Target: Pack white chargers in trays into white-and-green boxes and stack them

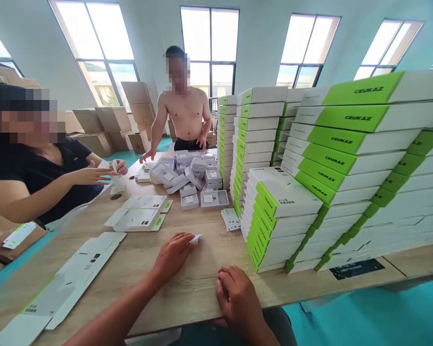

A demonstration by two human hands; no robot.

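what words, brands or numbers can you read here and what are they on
"CEUKAZ": on green bands of the tall box stack
Too small or blurred: print on the short box stack, flat cartons, leaflets, dark label
White slip in the left hand: no readable text

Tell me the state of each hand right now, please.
Left hand: closed on a small white slip.
Right hand: loosely closed, holding nothing visible.

Packing workshop: stacked boxes (341, 158), brown cartons (113, 117), worktable (198, 283).

Left fingers (182, 237) hold a small white slip (198, 238)
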